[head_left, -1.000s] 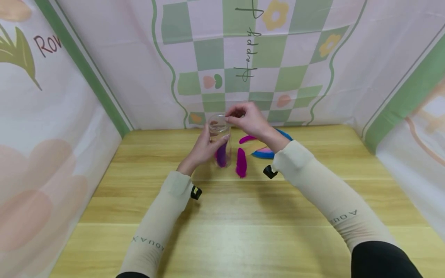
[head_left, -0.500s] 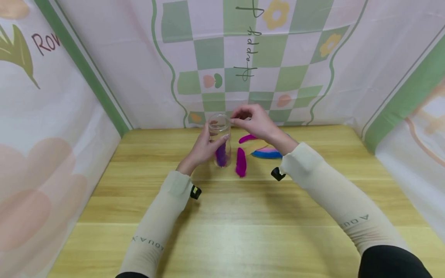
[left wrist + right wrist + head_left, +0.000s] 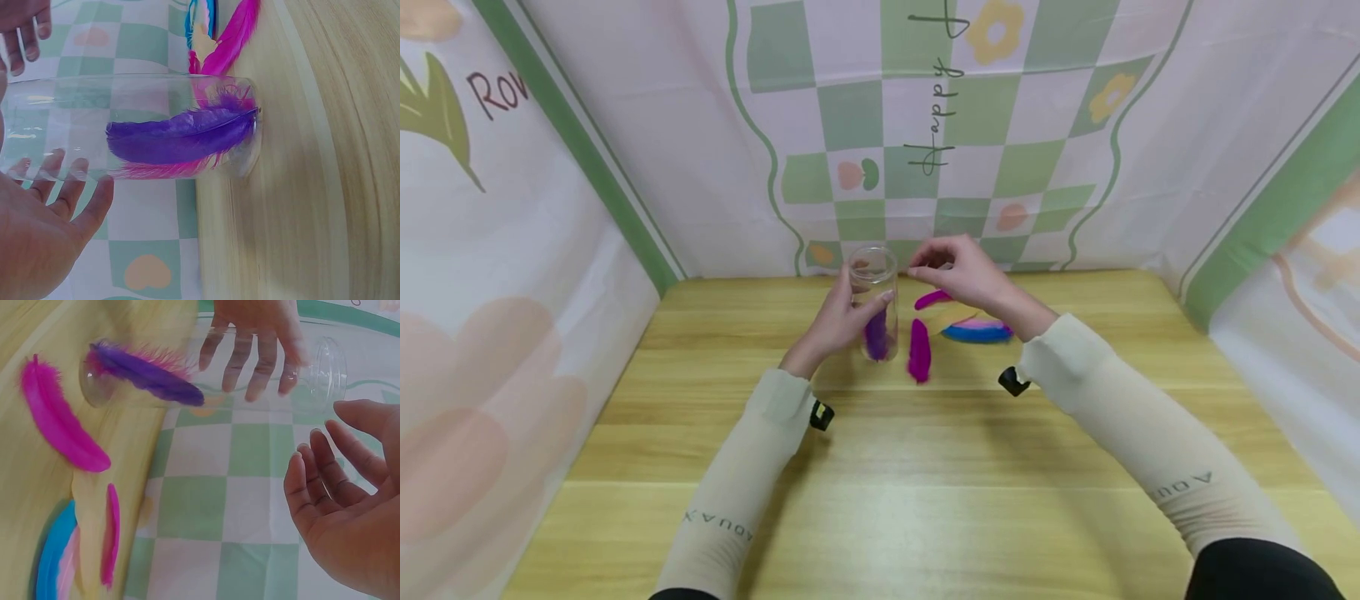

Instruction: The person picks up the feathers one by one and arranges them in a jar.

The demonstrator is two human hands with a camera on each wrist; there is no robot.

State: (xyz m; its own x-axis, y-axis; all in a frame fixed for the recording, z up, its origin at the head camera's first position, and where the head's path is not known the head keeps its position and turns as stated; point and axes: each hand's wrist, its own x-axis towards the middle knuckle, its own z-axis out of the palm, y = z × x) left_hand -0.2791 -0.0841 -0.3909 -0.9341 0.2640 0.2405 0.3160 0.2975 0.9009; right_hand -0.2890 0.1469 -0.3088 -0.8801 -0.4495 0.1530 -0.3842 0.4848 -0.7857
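I see the left hand [image 3: 837, 319] still gripping the clear jar [image 3: 144, 97] upright on the table [image 3: 880, 483], a purple feather [image 3: 181, 136] inside. The right hand [image 3: 962, 273] is now further from it, half open, holding nothing.

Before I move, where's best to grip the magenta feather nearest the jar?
Probably pinch the magenta feather by its fluffy near end, right hand from above: it lies on the table, that end free, smooth far tip by the cream feather.
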